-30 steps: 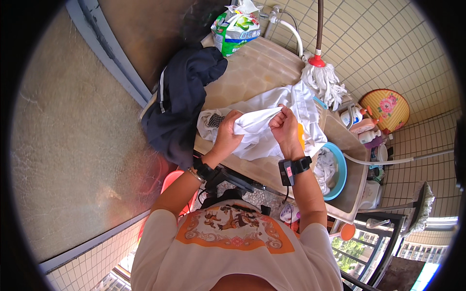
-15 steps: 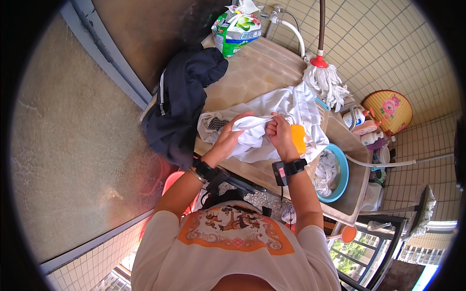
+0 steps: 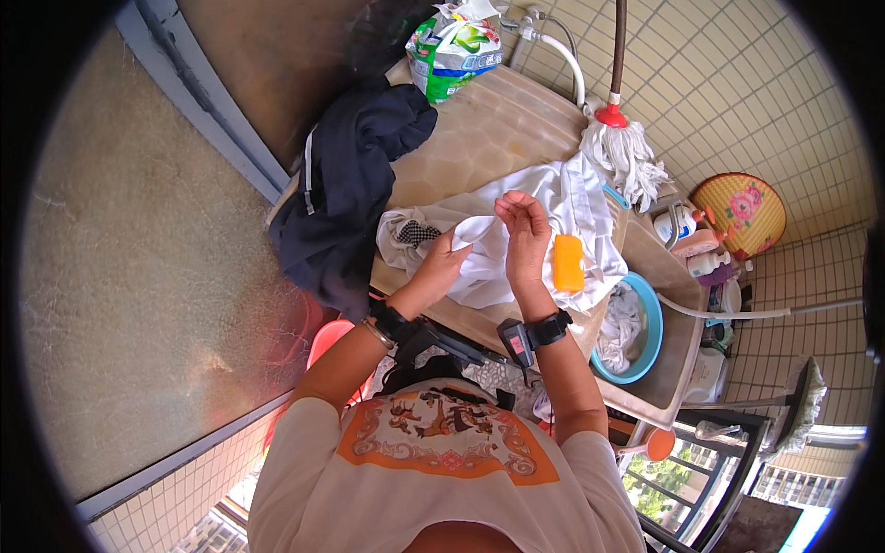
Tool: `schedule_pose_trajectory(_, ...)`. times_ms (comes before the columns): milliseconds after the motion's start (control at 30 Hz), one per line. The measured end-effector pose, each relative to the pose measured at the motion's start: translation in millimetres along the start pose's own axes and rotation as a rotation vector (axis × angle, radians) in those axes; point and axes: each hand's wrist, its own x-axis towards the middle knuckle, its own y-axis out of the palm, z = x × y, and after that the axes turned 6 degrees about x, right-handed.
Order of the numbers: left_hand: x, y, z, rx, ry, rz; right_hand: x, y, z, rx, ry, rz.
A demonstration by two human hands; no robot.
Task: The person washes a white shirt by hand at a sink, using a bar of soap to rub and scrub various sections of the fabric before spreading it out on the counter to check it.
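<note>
A white garment point(image 3: 564, 198) lies spread and rumpled on the stone washboard counter point(image 3: 461, 152). My left hand point(image 3: 441, 265) is closed on a raised fold of it, thumb on top. My right hand point(image 3: 525, 230) is lifted just to the right of that fold, palm showing, fingers loosely bent and nothing in them. Right of this hand, an orange bar of soap point(image 3: 568, 264) rests on the white cloth. A dark checked patch point(image 3: 418, 233) shows at the garment's left end.
A dark navy garment point(image 3: 336, 184) hangs over the counter's left edge. At the back stands a green and white detergent bag point(image 3: 452, 55), with a mop head point(image 3: 622, 152) farther right. A blue basin point(image 3: 651, 336) with wet cloth sits in the sink point(image 3: 678, 369); several bottles point(image 3: 696, 241) line the wall.
My right hand has let go of the white cloth and risen slightly away, its fingers opening. The left hand keeps its hold, and the raised fold has dropped a little.
</note>
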Motion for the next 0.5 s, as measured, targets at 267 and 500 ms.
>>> schedule_pose_trajectory(267,-9.0,-4.1,-10.7,0.195,0.178,0.246,-27.4,29.0,-17.5,-0.694,-0.115,0.385)
schedule_pose_trajectory(500,-10.8,-6.7,-15.8,-0.622,-0.086,0.353,-29.4,30.9,-25.9,-0.973,-0.187,0.259)
